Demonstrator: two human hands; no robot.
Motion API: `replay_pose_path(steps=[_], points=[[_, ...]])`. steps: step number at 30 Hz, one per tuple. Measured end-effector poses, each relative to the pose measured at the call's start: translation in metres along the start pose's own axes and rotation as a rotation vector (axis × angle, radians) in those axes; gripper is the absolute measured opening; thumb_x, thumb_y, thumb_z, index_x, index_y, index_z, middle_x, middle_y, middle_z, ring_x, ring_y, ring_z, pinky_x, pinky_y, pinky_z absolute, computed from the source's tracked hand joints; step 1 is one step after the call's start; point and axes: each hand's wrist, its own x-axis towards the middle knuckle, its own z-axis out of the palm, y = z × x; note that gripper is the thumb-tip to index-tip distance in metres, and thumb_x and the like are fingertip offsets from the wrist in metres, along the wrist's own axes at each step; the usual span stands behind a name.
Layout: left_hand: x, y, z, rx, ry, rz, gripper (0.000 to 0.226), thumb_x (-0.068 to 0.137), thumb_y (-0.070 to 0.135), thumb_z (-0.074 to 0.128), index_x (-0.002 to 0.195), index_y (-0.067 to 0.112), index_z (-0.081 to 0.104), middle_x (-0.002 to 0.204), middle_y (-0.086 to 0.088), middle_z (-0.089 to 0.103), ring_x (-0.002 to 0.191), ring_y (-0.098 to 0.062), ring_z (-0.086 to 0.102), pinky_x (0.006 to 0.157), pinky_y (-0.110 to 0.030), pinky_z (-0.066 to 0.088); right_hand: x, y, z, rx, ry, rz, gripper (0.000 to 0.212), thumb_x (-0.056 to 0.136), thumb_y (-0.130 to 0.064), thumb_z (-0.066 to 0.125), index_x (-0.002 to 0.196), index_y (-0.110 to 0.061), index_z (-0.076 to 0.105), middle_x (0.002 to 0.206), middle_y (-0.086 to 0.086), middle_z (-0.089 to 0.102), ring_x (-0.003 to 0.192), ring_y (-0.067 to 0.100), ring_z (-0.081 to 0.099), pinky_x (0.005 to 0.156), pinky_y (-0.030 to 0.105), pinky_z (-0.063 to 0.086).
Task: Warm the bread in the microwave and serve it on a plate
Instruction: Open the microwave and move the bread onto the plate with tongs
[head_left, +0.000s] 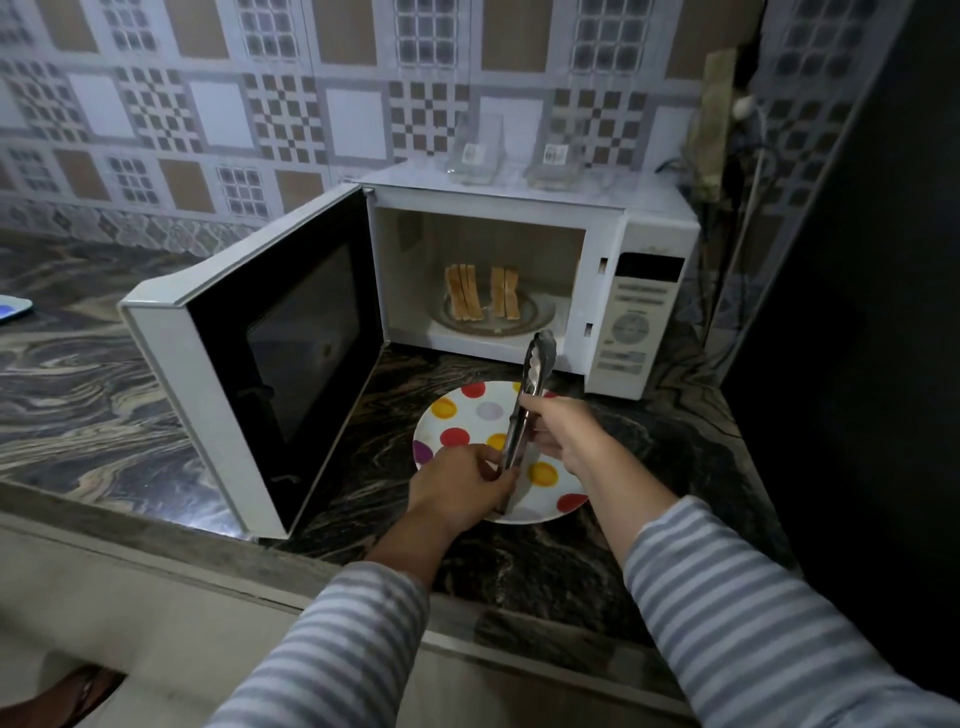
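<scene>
A white microwave (639, 228) stands on the marble counter with its door (270, 353) swung wide to the left. Inside, several bread slices (480, 292) stand on edge in two groups on the glass turntable (535, 314). In front of the microwave lies a white plate (470, 413) with coloured dots, with no bread on it. Both hands hold metal tongs (532, 384) above the plate. My right hand (563, 434) grips their middle; my left hand (462, 486) grips the rear end. The tong tips are closed and point toward the microwave opening.
Two clear glass containers (475, 156) (553, 156) sit on top of the microwave. Cables and a socket (737, 111) hang at the right, beside a dark wall (852, 312). The counter edge (208, 540) runs across the foreground. A small blue-white object (13, 309) lies far left.
</scene>
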Motion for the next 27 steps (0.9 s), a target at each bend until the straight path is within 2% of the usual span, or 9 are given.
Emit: replay_pose_path(steps=[3,6,11,13,15,18,21,24,27], points=[[0.003,-0.001,0.003,-0.182,-0.033,0.018,0.027,0.080,0.059,0.057,0.080,0.036,0.071,0.075,0.014,0.072,0.074,-0.005,0.066,0.072,-0.034,0.055,0.000,0.003,-0.002,0.091,-0.056,0.011,0.013,0.090,-0.024,0.066,0.086,-0.013,0.062,0.082,0.006,0.068,0.070,0.017,0.061,0.071,0.028,0.051],[0.003,-0.002,0.002,-0.314,-0.038,0.051,0.024,0.085,0.046,0.062,0.077,0.025,0.072,0.072,0.011,0.072,0.072,-0.004,0.066,0.076,-0.035,0.055,0.001,0.004,-0.005,0.160,-0.167,0.028,0.018,0.091,-0.031,0.064,0.091,-0.013,0.064,0.082,0.003,0.070,0.078,0.019,0.062,0.092,0.038,0.048],[0.000,-0.012,0.006,-0.441,-0.043,0.066,0.023,0.075,0.050,0.060,0.072,0.029,0.070,0.071,0.008,0.070,0.077,-0.014,0.067,0.081,-0.041,0.055,0.003,0.007,-0.012,0.183,-0.301,0.046,0.022,0.093,-0.038,0.057,0.096,-0.017,0.065,0.091,-0.002,0.074,0.097,0.019,0.063,0.102,0.040,0.039],[0.000,-0.014,0.007,-0.477,-0.035,0.065,0.022,0.073,0.049,0.059,0.073,0.030,0.070,0.068,0.010,0.067,0.079,-0.016,0.067,0.081,-0.041,0.055,0.002,0.008,-0.012,0.183,-0.311,0.040,0.022,0.092,-0.039,0.059,0.096,-0.018,0.067,0.093,-0.002,0.074,0.103,0.021,0.063,0.103,0.041,0.037],[0.000,-0.012,0.006,-0.519,-0.031,0.056,0.020,0.076,0.047,0.061,0.077,0.029,0.070,0.070,0.010,0.067,0.079,-0.016,0.067,0.083,-0.040,0.054,0.000,0.006,-0.012,0.181,-0.298,0.041,0.022,0.089,-0.039,0.062,0.095,-0.019,0.068,0.091,-0.002,0.074,0.097,0.019,0.061,0.101,0.039,0.036],[0.004,-0.004,0.003,-0.612,-0.046,0.023,0.015,0.086,0.042,0.065,0.092,0.029,0.068,0.084,-0.001,0.071,0.081,-0.015,0.068,0.085,-0.036,0.054,0.001,0.002,-0.012,0.182,-0.282,0.010,0.028,0.085,-0.038,0.067,0.102,-0.015,0.070,0.090,0.001,0.073,0.094,0.018,0.059,0.097,0.034,0.041],[0.012,0.004,0.000,-0.702,-0.048,0.004,0.038,0.081,0.055,0.065,0.109,0.028,0.065,0.088,-0.006,0.073,0.084,-0.017,0.070,0.085,-0.036,0.056,0.001,-0.003,-0.012,0.167,-0.277,-0.037,0.041,0.078,-0.038,0.072,0.110,-0.012,0.069,0.099,0.004,0.068,0.094,0.018,0.059,0.081,0.028,0.043],[0.017,0.008,0.000,-0.704,-0.081,0.045,0.019,0.085,0.044,0.065,0.092,0.026,0.069,0.082,-0.003,0.074,0.079,-0.014,0.070,0.085,-0.038,0.056,0.001,-0.007,-0.009,0.115,-0.251,-0.094,0.038,0.078,-0.037,0.074,0.107,-0.013,0.068,0.110,0.005,0.067,0.102,0.021,0.059,0.072,0.026,0.041],[0.017,0.006,0.003,-0.701,-0.086,0.062,0.016,0.088,0.036,0.065,0.086,0.021,0.070,0.083,-0.002,0.074,0.078,-0.008,0.067,0.080,-0.028,0.052,0.002,-0.011,-0.008,0.091,-0.236,-0.128,0.042,0.081,-0.037,0.073,0.114,-0.013,0.065,0.113,0.008,0.069,0.110,0.023,0.061,0.082,0.028,0.045]])
